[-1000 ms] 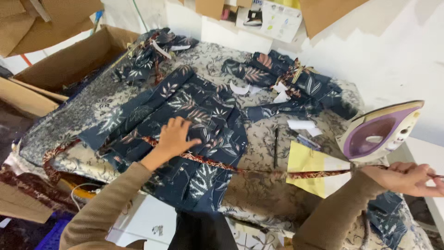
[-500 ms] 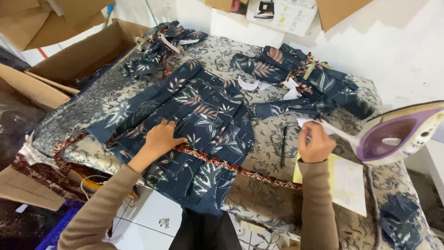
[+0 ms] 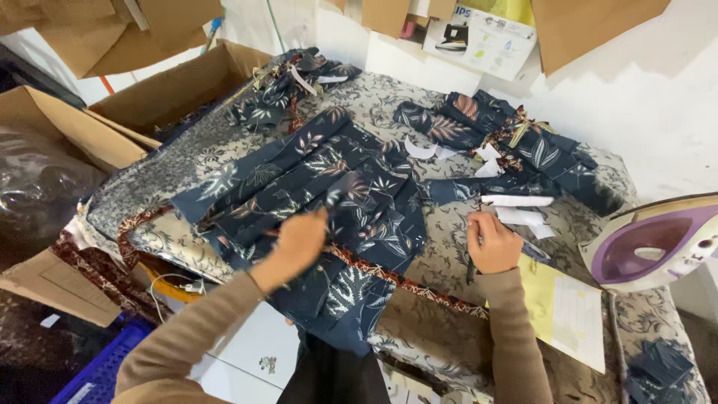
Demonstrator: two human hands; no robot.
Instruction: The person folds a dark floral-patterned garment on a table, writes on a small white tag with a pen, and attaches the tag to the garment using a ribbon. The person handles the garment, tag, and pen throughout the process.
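Several dark blue leaf-print fabric pieces (image 3: 329, 187) lie stacked and overlapping across a table covered with grey patterned cloth (image 3: 441, 314). My left hand (image 3: 299, 243) rests on the front of this stack, fingers gathered on a fold of the fabric; the hand is blurred. My right hand (image 3: 490, 243) sits on the table just right of the stack. It is closed around a thin dark pen-like tool (image 3: 470, 273) whose end sticks out below the fist.
A purple and white iron (image 3: 651, 243) stands at the right edge. A yellow sheet (image 3: 561, 307) lies beside my right arm, with white paper slips (image 3: 516, 200) above. More blue fabric piles (image 3: 516, 142) sit at the back. Open cardboard boxes (image 3: 172, 90) stand on the left.
My right hand came in from the far right by the iron to the middle of the table and closed on the dark tool. My left hand's fingers went from spread flat to gathered.
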